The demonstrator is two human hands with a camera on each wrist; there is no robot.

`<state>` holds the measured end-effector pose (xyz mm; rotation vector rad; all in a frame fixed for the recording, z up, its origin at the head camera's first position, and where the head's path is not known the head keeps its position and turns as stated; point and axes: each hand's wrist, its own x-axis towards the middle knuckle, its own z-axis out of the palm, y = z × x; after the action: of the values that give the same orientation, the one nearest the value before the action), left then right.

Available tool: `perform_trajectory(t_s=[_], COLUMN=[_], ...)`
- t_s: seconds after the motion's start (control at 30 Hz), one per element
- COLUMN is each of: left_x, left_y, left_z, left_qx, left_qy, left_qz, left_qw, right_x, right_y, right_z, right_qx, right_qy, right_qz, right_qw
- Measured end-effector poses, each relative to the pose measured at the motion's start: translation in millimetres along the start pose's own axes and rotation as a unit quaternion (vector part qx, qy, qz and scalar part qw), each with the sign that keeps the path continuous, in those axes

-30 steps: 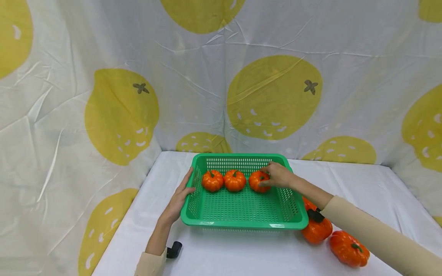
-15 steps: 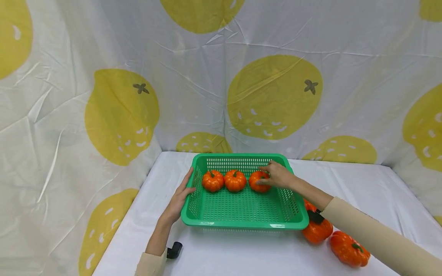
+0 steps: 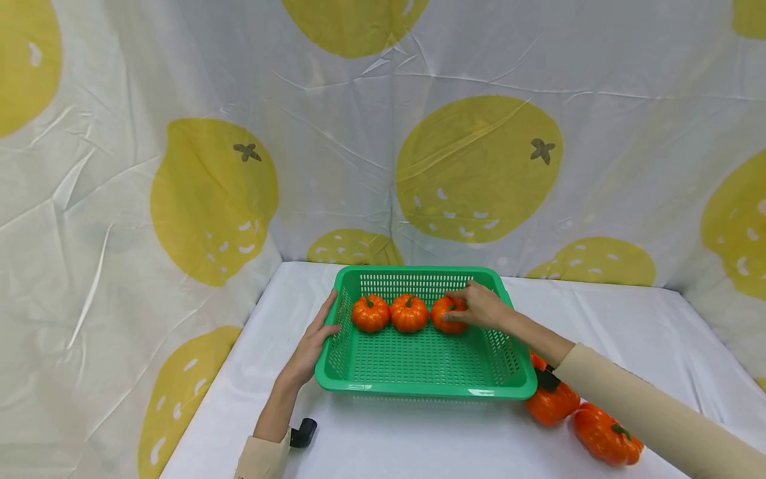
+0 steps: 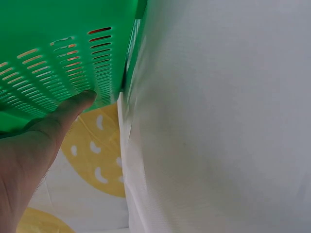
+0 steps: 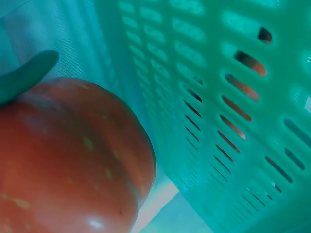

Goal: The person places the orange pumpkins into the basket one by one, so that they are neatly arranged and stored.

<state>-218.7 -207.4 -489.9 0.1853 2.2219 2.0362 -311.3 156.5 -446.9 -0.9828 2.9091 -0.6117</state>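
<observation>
Lemon-print cloth (image 3: pixel 335 159) backs the bench (image 3: pixel 419 439): left hand (image 3: pixel 311 342) gripping the green basket (image 3: pixel 425 388), right hand (image 3: pixel 483 308) clasping its rightmost pumpkin (image 3: pixel 441 315)!

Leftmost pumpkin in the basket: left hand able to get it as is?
Likely yes: the left hand sits at the left rim of the green basket, near the leftmost pumpkin; nothing lies over it, though the hand would probably release the rim first.
</observation>
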Motion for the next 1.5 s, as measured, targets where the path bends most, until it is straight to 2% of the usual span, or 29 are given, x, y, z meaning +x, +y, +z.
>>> perform_trajectory(t_s=[0.37, 0.67, 1.1, 1.37, 1.5], left_x=[-0.8, -1.6, -1.4, -1.7, -2.3], left_y=[0.0, 2.2, 1.4, 1.2, 1.8], left_z=[0.1, 1.2, 1.7, 2.0, 1.1], left_qx=[0.006, 0.007, 0.008, 0.009, 0.011], left_qy=[0.001, 0.001, 0.001, 0.001, 0.002], left_qz=[-0.003, -0.002, 0.000, -0.001, 0.001], left_qw=[1.0000, 1.0000, 1.0000, 1.0000, 0.9999], right_x=[2, 4, 4, 1, -2], right_y=[0, 2, 5, 1, -5], right_z=[2, 6, 11, 2, -11], right_qx=[0.002, 0.056, 0.049, 0.041, 0.051], right_qy=[0.001, -0.005, -0.012, -0.005, -0.002], right_qz=[0.003, 0.015, 0.039, 0.039, 0.043], right_qw=[1.000, 0.998, 0.998, 0.998, 0.998])
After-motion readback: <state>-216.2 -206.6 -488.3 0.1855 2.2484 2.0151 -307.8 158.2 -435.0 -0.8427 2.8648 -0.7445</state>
